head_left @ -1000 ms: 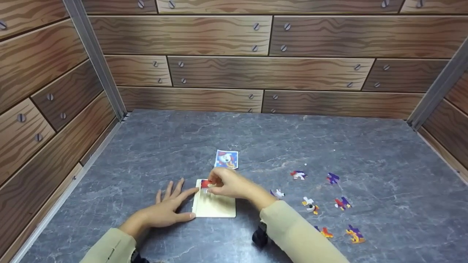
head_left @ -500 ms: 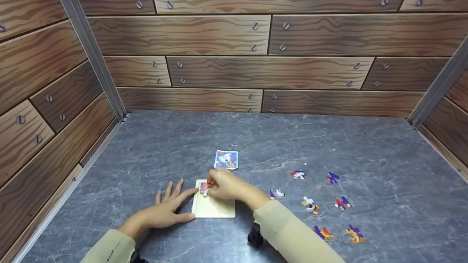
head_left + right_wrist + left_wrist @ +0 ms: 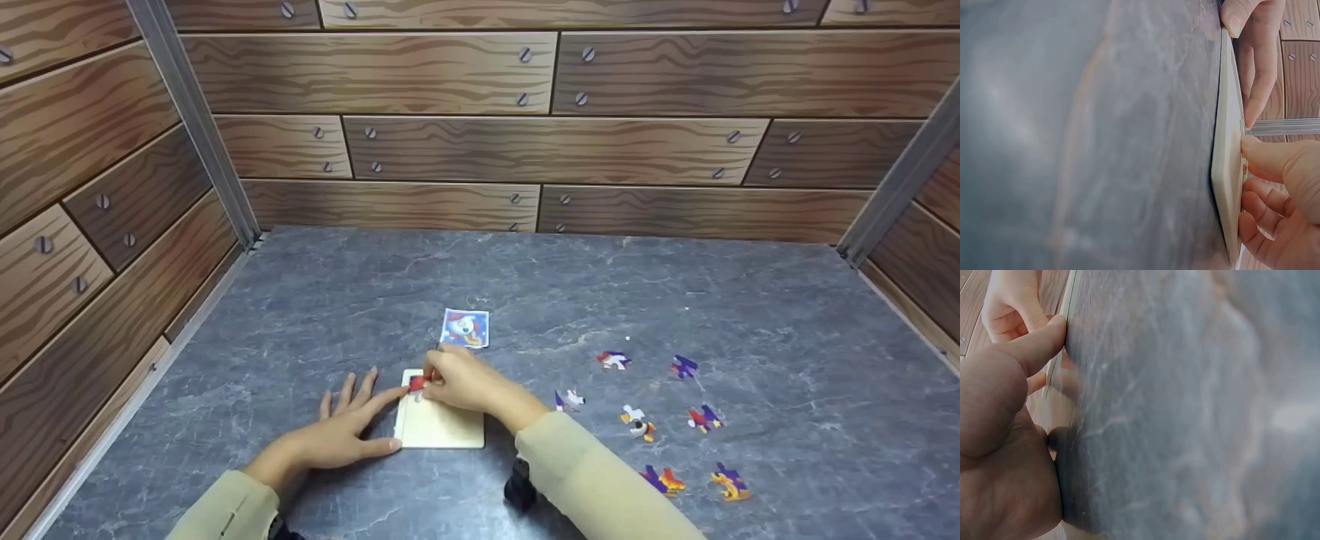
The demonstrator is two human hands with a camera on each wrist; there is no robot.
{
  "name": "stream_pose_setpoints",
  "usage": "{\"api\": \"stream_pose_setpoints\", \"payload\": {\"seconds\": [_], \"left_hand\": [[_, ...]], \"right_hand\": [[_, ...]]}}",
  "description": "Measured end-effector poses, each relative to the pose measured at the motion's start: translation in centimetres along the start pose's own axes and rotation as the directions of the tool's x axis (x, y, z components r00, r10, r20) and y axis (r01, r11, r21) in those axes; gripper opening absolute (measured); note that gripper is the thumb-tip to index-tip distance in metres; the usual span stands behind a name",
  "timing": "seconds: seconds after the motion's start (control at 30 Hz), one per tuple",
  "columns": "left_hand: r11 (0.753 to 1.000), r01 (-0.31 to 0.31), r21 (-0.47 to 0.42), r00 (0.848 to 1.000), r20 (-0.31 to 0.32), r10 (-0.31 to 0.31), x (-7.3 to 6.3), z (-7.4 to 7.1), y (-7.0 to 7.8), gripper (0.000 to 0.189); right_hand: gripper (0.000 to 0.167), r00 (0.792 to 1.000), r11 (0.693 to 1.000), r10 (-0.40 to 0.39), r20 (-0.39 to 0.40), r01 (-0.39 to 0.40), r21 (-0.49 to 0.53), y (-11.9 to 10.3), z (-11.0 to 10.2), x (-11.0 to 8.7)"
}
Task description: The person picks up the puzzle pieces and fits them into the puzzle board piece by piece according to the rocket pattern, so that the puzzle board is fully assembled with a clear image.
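A cream puzzle board (image 3: 442, 429) lies flat in front of me in the head view. My left hand (image 3: 341, 433) rests beside it with fingers spread; its index finger and thumb touch the board's left edge. At the board's upper left corner, my right hand (image 3: 466, 380) pinches a red and white jigsaw piece (image 3: 417, 383). Part of that piece is hidden by the fingers. In the right wrist view, the thumb and curled fingers of the right hand (image 3: 1292, 188) are low over the board (image 3: 1227, 157). The left wrist view shows the left thumb (image 3: 1039, 343) at the board's edge.
A small picture card (image 3: 465, 328) with a white cartoon character lies behind the board. Several loose jigsaw pieces are scattered at the right, among them a purple one (image 3: 684, 367) and an orange one (image 3: 729, 481). Wood-patterned walls (image 3: 450, 150) enclose the grey tabletop (image 3: 337, 285).
My right hand has shifted slightly left with the jigsaw piece, which has moved a little at the upper left corner of the board. The left hand stays in place.
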State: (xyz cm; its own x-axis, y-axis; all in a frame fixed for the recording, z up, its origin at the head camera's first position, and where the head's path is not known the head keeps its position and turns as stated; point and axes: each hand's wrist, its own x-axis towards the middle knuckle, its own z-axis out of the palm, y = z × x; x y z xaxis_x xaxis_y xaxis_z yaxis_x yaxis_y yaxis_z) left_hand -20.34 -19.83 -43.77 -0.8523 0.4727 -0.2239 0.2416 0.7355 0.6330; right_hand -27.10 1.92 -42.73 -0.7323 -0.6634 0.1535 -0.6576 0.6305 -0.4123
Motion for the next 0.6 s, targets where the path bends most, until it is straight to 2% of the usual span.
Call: {"api": "stream_pose_setpoints", "payload": {"seconds": [0.13, 0.37, 0.6], "left_hand": [[1.0, 0.005, -0.003, 1.0, 0.0, -0.005, 0.1, 0.0, 0.0, 0.071], [1.0, -0.004, 0.018, 1.0, -0.012, 0.004, 0.1, 0.2, -0.1, 0.071], [1.0, -0.002, 0.018, 1.0, -0.009, 0.003, 0.1, 0.1, 0.0, 0.071]], "right_hand": [[0.019, 1.0, 1.0, 0.003, 0.004, -0.003, 0.029, 0.1, -0.1, 0.0], [0.02, 1.0, 0.982, 0.015, 0.023, -0.019, 0.187, 0.4, -1.0, -0.1], [0.022, 0.999, 0.969, -0.039, 0.009, 0.035, 0.245, 0.7, -2.0, -0.4]]}}
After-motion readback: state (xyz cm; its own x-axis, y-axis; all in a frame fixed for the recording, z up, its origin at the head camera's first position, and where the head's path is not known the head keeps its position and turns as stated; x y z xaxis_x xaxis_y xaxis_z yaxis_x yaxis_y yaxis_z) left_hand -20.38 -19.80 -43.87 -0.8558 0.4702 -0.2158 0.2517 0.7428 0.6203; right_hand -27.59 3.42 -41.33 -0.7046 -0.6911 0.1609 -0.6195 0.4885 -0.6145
